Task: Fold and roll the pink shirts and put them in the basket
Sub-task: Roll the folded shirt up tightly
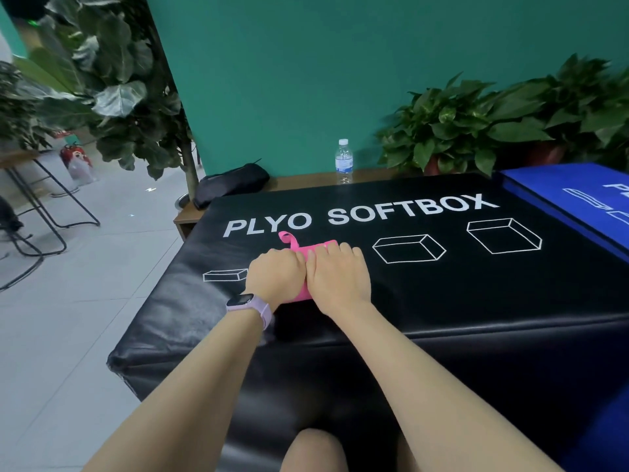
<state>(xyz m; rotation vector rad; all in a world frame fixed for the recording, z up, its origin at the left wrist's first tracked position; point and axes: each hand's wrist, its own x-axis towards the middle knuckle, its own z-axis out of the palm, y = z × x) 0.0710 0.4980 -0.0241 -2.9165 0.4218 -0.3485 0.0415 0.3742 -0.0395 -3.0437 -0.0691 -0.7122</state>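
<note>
On the big black vinyl plyo box [442, 301], just below the white "PLYO SOFTBOX" lettering [360, 214], is where you're working. That flat padded top gives you a firm surface to roll against.

Right of the black box, touching its edge: a blue vinyl box [578, 199], not in play. Behind the black box: a wooden ledge [306, 180] carrying potted green plants [476, 131], a black fabric pouch [231, 182] and a clear plastic water bottle [344, 161]. No basket is in view, so I can't tell where the roll has to go.

Your left hand [276, 276] and right hand [338, 277] sit side by side near the box's front edge, knuckles up and fingers curled down over the pink shirt [320, 248], gripping it. Hands touching each other likely keeps the roll even across its width, with no slack in the middle.

The shirt itself is mostly hidden under your hands: a narrow pink band shows past the fingertips and a bit near the left wrist. My read is that you're mid-roll, pushing away from yourself. One loose pink end [287, 238] curls up just beyond the left fingers, so tuck that in or the roll may unwind.

The pale purple smartwatch [250, 306] on the left wrist is clear of the fabric.
</note>
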